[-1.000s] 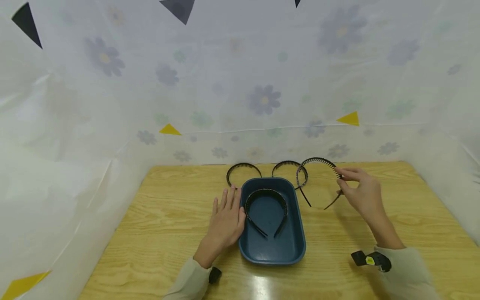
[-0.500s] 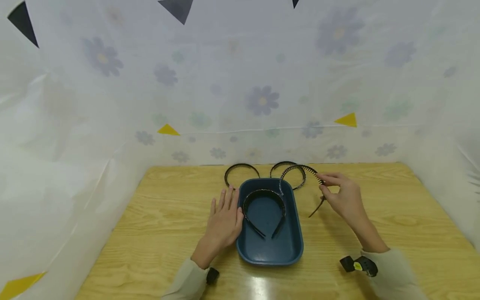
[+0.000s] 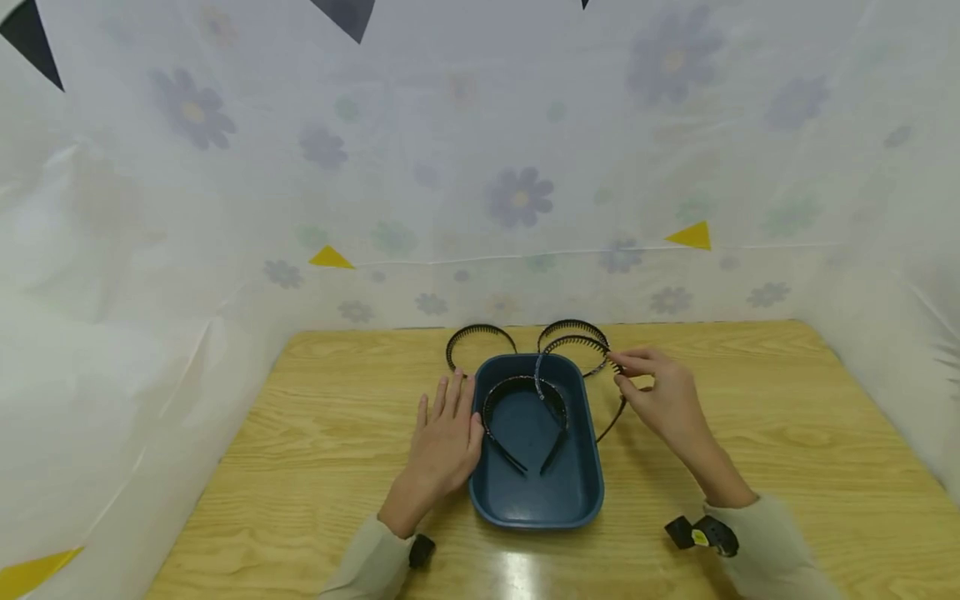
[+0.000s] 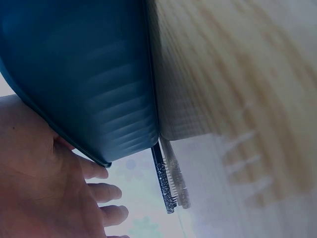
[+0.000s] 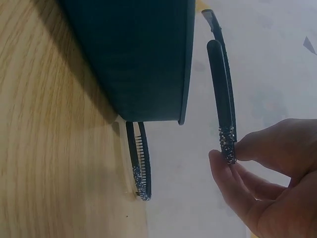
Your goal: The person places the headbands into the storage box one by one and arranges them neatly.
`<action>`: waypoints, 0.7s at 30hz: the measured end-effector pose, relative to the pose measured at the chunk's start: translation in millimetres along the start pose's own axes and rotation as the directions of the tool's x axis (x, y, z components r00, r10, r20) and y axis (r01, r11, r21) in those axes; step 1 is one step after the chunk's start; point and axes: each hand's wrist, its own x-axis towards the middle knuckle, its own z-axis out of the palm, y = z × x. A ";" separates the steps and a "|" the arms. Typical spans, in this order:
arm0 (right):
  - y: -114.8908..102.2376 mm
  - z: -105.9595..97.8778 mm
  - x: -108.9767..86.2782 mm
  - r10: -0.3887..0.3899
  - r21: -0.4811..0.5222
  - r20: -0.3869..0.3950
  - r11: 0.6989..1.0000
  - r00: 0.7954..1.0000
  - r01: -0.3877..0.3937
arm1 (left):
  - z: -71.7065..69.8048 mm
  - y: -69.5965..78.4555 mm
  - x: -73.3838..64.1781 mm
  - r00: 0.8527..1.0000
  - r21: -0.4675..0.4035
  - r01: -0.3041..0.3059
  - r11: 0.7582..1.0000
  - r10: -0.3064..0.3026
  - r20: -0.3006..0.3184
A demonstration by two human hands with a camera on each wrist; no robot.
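Observation:
A dark blue tray (image 3: 536, 518) stands in the middle of the table, with one black headband (image 3: 487, 421) lying inside it. My left hand (image 3: 441, 442) rests against the tray's left side, fingers straight and spread. Between thumb and fingers my right hand (image 3: 663, 404) pinches a black toothed headband (image 3: 573, 339) by its right side. This headband is raised, its left end over the tray and its right end by the tray's right wall. In the right wrist view, glittery stones show on the held headband (image 5: 225, 106) near the fingertips.
Two more black headbands lie behind the tray: one at the left (image 3: 480, 329), one at the right (image 3: 572, 323), partly overlapped by the held one. A flower-printed white sheet (image 3: 420, 167) rises behind the wooden table (image 3: 315, 467).
My right hand has moved left with the held headband, from beside the tray to partly over it. My left hand has stayed at the tray's left side.

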 end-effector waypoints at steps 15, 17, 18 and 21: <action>-12.1 15.0 -1.7 -0.021 0.031 0.037 0.999 0.999 0.020 | -0.2 2.4 0.5 1.000 0.014 0.010 1.000 -0.010 0.005; -13.3 17.6 -1.2 -0.032 0.031 0.041 0.999 0.999 0.031 | -0.3 2.2 0.6 1.000 0.012 0.011 1.000 -0.011 0.003; -14.1 19.0 -1.0 -0.038 0.033 0.045 0.999 0.998 0.036 | -0.4 2.0 0.7 1.000 0.012 0.011 1.000 -0.011 0.001; -16.7 22.6 -0.3 -0.052 0.026 0.055 0.998 0.997 0.051 | -0.6 2.0 0.7 1.000 0.009 0.008 1.000 -0.008 -0.002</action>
